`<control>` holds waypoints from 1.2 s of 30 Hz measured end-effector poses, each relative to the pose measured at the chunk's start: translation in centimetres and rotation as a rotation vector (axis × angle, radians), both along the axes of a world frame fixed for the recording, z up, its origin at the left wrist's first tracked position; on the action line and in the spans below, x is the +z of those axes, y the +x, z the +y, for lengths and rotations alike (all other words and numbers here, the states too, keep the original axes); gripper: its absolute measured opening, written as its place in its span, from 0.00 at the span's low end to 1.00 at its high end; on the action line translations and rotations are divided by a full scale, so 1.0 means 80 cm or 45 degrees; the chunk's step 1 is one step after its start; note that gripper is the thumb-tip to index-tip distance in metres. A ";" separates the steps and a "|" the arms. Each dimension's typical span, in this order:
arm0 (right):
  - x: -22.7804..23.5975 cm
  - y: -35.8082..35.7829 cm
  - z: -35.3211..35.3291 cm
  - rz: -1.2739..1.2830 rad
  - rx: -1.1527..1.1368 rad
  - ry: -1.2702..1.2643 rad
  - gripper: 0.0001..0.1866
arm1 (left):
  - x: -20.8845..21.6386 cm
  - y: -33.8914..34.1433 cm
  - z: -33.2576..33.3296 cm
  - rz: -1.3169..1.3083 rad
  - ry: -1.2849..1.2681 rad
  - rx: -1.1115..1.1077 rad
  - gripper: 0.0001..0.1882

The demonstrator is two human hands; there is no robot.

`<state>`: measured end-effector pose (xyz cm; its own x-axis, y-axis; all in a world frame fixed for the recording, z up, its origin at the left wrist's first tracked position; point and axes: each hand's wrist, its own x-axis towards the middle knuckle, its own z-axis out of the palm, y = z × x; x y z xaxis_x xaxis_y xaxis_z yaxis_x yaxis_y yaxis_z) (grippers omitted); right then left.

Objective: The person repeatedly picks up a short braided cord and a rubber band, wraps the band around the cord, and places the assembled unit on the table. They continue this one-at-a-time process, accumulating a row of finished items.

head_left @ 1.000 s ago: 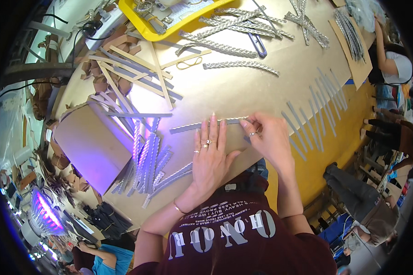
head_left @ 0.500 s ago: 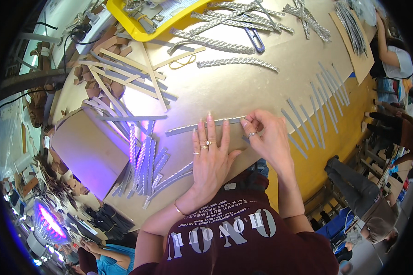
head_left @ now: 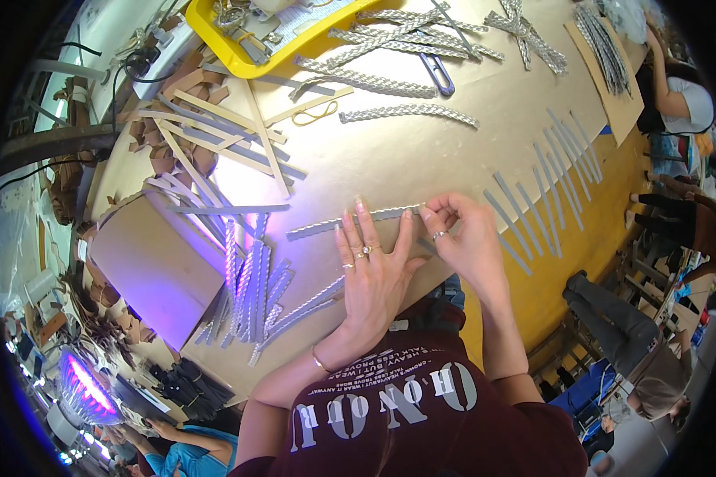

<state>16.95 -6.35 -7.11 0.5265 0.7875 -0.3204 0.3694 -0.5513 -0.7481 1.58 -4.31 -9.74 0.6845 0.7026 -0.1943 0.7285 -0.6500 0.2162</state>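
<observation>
A narrow grey strip with a thin, pale braided cord along its edge (head_left: 314,228) lies crosswise on the table in front of me. My left hand (head_left: 371,274) rests flat on it with fingers spread, the fingertips reaching over the strip. At the strip's right end, my right hand (head_left: 468,238) is closed in a pinch on it, thumb and forefinger together near the cord's end. Left of my left hand lies a pile of similar corded strips (head_left: 250,290). One more corded strip (head_left: 306,304) is close to my left wrist.
Loose grey strips (head_left: 545,191) stand in a row along the right table edge. Silver braided straps (head_left: 410,115), snips (head_left: 437,75) and a yellow tray (head_left: 239,63) lie at the far side. Beige and grey strips (head_left: 215,139), a brown board (head_left: 147,254) and a purple lamp (head_left: 87,385) are leftward.
My left fingers have spread wider, with the forefinger shifting right toward my right hand. My right hand keeps its pinch at the strip's end.
</observation>
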 end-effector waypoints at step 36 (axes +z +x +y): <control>-0.020 -0.018 -0.044 -0.525 0.225 0.217 0.21 | -0.007 -0.017 0.020 -0.374 0.051 0.096 0.35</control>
<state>15.53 -9.86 -8.72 0.4358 0.8996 0.0280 0.7312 -0.3358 -0.5938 0.20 -2.71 -10.31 0.6531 0.7565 0.0333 0.6849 -0.6089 0.4001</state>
